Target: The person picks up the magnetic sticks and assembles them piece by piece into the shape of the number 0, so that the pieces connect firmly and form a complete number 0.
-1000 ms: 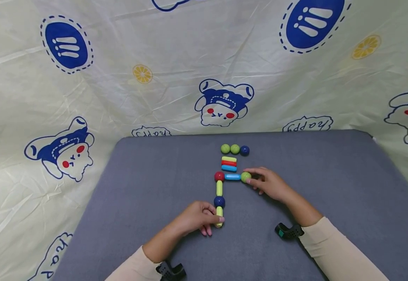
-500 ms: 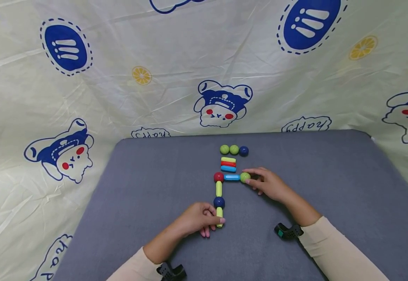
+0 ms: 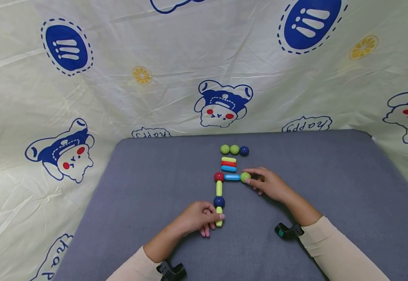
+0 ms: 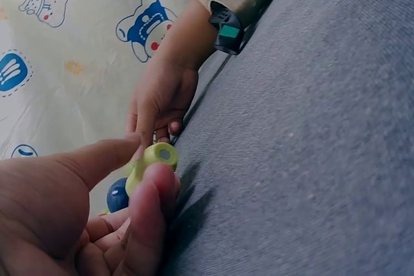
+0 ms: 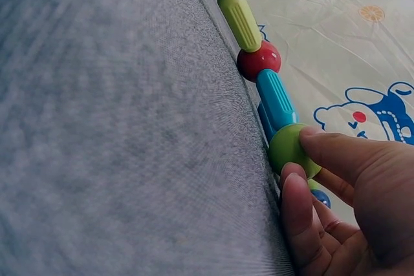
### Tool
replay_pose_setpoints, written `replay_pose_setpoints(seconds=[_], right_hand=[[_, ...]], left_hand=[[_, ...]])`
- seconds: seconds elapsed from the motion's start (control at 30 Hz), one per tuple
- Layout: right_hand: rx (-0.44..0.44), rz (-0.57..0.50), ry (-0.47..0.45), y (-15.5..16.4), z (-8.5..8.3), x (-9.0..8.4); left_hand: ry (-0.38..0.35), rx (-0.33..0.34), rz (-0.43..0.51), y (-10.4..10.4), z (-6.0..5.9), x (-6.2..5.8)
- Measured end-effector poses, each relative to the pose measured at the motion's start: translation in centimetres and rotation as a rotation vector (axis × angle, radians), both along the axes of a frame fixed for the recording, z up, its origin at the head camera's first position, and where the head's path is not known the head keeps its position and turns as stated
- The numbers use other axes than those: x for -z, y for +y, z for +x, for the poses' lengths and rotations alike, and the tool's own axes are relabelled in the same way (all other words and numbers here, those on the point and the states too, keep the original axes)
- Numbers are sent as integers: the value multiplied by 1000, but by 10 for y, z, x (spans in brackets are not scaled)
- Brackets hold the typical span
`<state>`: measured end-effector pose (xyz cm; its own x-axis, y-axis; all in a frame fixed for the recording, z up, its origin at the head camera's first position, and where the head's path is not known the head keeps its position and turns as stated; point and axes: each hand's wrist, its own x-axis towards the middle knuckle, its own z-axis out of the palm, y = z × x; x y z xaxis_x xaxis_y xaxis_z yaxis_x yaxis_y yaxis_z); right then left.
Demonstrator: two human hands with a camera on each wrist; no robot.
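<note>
My left hand (image 3: 198, 216) pinches the lower yellow magnetic stick (image 3: 219, 223) between thumb and fingers; its near end shows a grey metal disc in the left wrist view. That stick meets a dark blue ball (image 3: 219, 201), followed by an upper yellow stick (image 3: 219, 188) and a red ball (image 3: 219, 176). From the red ball a light blue stick (image 3: 232, 177) runs right to a green ball (image 5: 290, 150). Thumb and fingers of my right hand (image 3: 268, 184) pinch this green ball. Together the pieces form a corner shape low on the grey cloth.
Just beyond the corner shape, yellow, red and blue sticks (image 3: 229, 164) lie side by side. Farther back sit two green balls (image 3: 230, 149) and a dark blue ball (image 3: 244, 151) in a row. A printed curtain (image 3: 176, 101) hangs behind the grey table (image 3: 148, 175).
My left thumb has shifted slightly away from me along the lower yellow stick. The right hand keeps its hold on the green ball, and the other pieces stay in place.
</note>
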<state>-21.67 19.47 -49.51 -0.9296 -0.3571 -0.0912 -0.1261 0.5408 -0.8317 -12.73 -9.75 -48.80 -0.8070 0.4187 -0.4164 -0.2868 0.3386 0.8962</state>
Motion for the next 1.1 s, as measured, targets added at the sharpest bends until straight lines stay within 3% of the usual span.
replay_pose_setpoints(seconds=[0.17, 0.23, 0.47, 0.73, 0.9, 1.1], right_hand=[[1, -6, -1, 1, 0, -1], [2, -5, 0, 0, 0, -2], [-6, -7, 3, -3, -1, -2], [24, -40, -18, -7, 0, -1], [27, -40, -6, -8, -1, -2], [32, -58, -7, -5, 2, -2]], left_hand=[[-23, -2, 36, -2, -3, 0], [6, -17, 34, -3, -5, 1], [303, -133, -34, -8, -8, 4], [490, -72, -108, -6, -5, 7], [532, -49, -159, -5, -4, 7], [487, -69, -126, -1, -4, 9]])
